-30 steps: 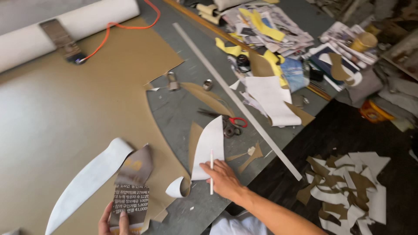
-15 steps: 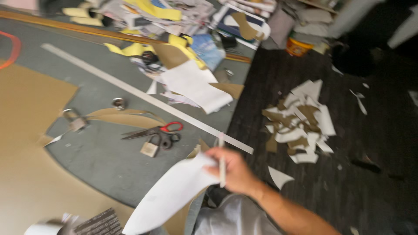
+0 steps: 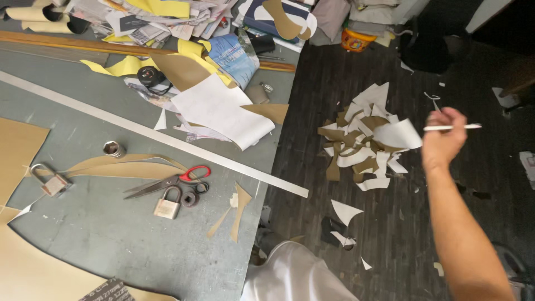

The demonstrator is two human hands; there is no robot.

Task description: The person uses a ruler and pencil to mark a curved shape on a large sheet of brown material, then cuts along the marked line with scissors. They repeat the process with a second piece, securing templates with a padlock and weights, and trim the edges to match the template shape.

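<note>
Cardboard [image 3: 16,150] in tan sheets covers the worktop's [image 3: 95,234] left edge and near-left corner. Beside it lies a brass padlock [image 3: 47,183], with a small metal weight [image 3: 112,149] just past it toward the middle. A long metal ruler [image 3: 150,134] runs on a slant from the left edge to the right edge, its end poking out over the floor. Below the ruler, red-handled scissors [image 3: 167,181] lie flat on a curved tan strip [image 3: 128,163], and a second padlock [image 3: 168,204] sits just beside the handles with two small rings touching it. Toward the far edge, a white sheet [image 3: 220,111] lies on a heap of yellow and printed papers.

Off the worktop's right edge, a pile of scraps [image 3: 365,142], white and tan, lies on the dark floor [image 3: 401,223], with a few stray white bits nearer to you.

Your right hand [image 3: 443,139] is out over the floor, just right of that pile and above it, clenched around a thin white pencil [image 3: 452,127] that sticks out sideways to the right. A curled white scrap [image 3: 397,135] shows just beside your hand on the left; you cannot tell whether you grip it. Your left hand is out of sight.
</note>
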